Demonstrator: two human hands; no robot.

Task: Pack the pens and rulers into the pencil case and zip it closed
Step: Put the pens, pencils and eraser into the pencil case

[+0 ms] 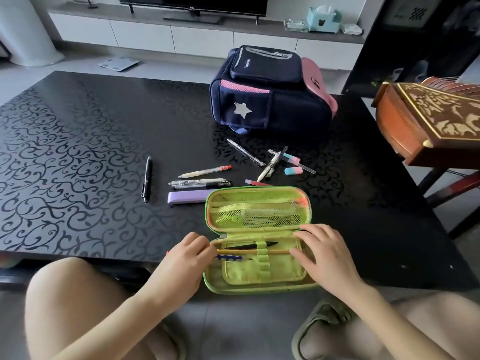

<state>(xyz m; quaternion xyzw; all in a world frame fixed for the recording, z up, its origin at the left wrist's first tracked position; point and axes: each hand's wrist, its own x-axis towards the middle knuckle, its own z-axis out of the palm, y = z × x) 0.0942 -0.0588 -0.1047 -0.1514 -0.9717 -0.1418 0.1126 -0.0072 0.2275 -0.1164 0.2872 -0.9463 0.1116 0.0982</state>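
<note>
A green pencil case [259, 288] lies open at the table's near edge, lid flat behind it. Rulers [270, 216] show through the lid's mesh pocket. A black pen [249, 246] and a yellow pencil [249, 252] sit under the elastic loops. My left hand [187, 258] pinches a blue dotted pen [230, 257] at the case's left end, its tip pointing at the loops. My right hand [326, 252] rests on the case's right side, fingers spread. Loose on the table: a black pen [147, 179], a red-capped pen [205, 172], two clear pens [200, 183], a purple box [191, 197].
More pens [245, 152] and a pink-blue eraser [293, 171] lie scattered behind the case. A navy backpack [270, 94] stands farther back. A carved wooden box [431, 120] sits on a stool at the right. My knees are below the table's edge.
</note>
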